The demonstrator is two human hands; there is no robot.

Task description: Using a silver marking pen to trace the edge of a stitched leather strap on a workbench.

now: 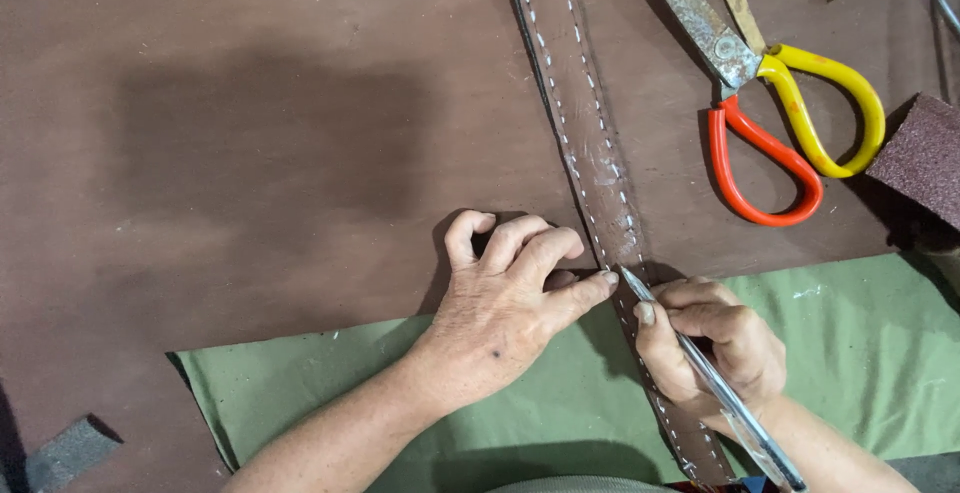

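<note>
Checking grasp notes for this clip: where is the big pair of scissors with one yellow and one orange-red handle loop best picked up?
By the handle loops of the scissors, coming from the lower right. Both loops lie flat and open toward that side, while the worn metal blades point up-left toward the stitched brown strap.

left hand (505, 308): palm down, fingers curled, forefinger extended | right hand (712, 351): fingers pinched, pen-style grip

Even, bright overhead light; one soft shadow patch; sharp focus throughout.
</note>
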